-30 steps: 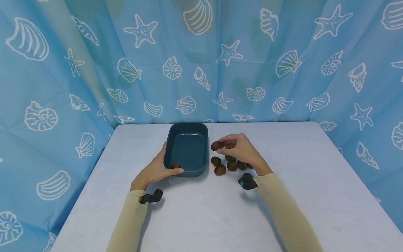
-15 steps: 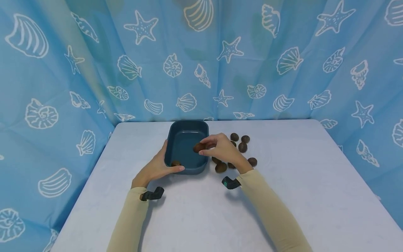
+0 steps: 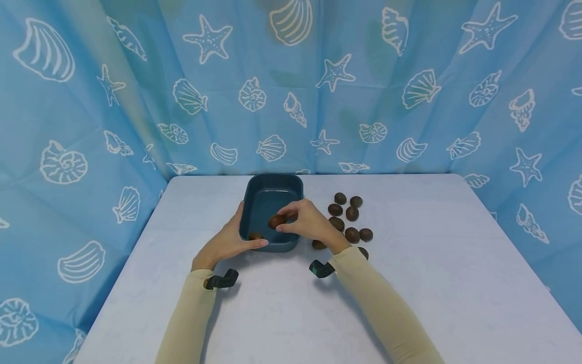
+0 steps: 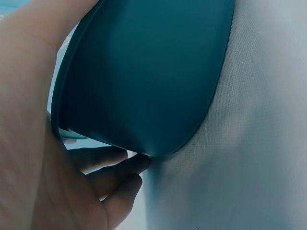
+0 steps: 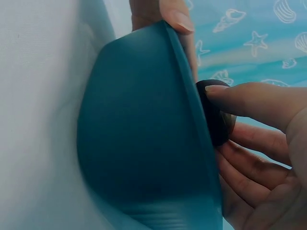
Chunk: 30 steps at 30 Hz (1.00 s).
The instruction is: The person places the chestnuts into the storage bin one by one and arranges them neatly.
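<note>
While a smooth, round-cornered blue tray point(image 3: 279, 247) is gripped at its near left corner by the left hand point(image 3: 227, 242), a rounded brown fruit point(image 3: 276, 221) is pinched over its interior by the right hand point(image 3: 309, 220). Left fingers point(image 4: 122, 170), largely hidden in the head view, are revealed in the left wrist view.

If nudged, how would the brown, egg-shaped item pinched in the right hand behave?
The brown, egg-shaped item would likely roll, given its rounded outline. It's probably firm: no dent shows where the right hand pinches it.
</note>
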{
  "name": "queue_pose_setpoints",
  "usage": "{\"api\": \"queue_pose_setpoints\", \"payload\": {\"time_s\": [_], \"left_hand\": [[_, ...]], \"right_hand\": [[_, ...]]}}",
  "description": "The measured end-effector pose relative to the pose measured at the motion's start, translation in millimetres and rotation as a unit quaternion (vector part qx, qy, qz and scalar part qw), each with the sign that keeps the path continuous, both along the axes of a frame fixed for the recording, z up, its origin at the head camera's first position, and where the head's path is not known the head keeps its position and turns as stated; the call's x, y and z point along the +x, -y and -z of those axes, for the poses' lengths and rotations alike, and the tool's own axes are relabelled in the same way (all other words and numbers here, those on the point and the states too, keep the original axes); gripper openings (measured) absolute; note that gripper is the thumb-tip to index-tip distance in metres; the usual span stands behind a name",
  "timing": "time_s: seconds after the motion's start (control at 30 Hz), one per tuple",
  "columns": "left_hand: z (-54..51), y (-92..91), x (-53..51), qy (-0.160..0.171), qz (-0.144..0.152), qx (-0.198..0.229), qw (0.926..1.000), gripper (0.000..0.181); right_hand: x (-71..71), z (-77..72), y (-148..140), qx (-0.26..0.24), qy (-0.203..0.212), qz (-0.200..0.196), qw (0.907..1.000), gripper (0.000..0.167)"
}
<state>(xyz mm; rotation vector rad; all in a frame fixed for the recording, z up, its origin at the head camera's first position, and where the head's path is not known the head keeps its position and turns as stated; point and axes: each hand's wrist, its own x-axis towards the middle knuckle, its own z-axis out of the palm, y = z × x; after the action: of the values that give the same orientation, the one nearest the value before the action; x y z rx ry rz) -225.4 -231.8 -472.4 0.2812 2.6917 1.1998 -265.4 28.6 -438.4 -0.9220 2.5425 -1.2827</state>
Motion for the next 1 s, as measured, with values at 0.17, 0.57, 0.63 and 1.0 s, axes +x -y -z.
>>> {"api": "queue_pose_setpoints", "payload": {"time_s": [0.17,0.57,0.63,1.0], "left_hand": [[0.6,-0.6,-1.2,-0.016,0.009,0.018,0.9997,0.126],[4.4,0.6,-3.3,-0.026,0.016,0.021,0.9993,0.130],[4.4,0.7,-3.3,-0.027,0.017,0.021,0.9993,0.130],[2.4,0.6,-1.6,-0.014,0.010,0.009,0.9998,0.130]], "right_hand": [[1.1,1.9,6.6,0.020,-0.013,-0.005,0.9997,0.039],[5.7,5.7,20.7,0.098,-0.045,-0.017,0.9941,0.033],[5.8,5.9,22.6,0.106,-0.050,-0.021,0.9929,0.032],[1.5,7.7,28.2,0.158,-0.053,-0.023,0.9858,0.030]]}}
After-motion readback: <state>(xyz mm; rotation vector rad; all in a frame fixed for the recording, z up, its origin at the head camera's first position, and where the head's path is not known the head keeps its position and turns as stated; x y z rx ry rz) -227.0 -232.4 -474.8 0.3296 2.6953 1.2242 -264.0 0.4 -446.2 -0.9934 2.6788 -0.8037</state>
